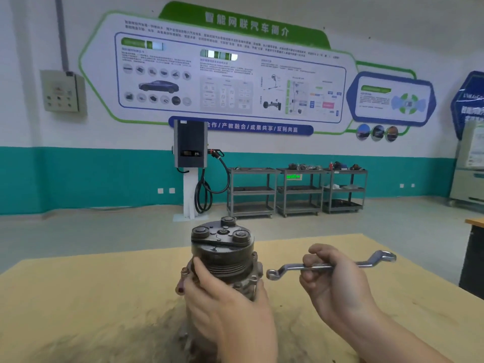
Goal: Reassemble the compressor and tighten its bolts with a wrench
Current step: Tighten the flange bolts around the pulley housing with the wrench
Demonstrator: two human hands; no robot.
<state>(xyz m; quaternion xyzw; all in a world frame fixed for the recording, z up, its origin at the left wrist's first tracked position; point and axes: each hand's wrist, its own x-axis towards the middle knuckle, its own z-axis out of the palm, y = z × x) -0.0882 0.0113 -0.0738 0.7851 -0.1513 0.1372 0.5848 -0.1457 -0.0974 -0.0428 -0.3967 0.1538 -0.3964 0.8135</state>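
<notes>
Dark grey metal compressor upright on tan counter, left hand wrapped round housing. Right hand grips silver offset ring wrench beside it. Bolt-tightening step; next: seat ring end on flange bolt.

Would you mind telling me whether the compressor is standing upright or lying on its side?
Upright. The compressor stands on end on the table, its round pulley face up, steadied by the left hand.

Workshop interior | white wall with teal lower band, large green-and-blue poster in Chinese | grey switch box at left | charging unit on white post, black cable looped | three grey shelf carts along wall | grey floor | tan tabletop in foreground
</notes>
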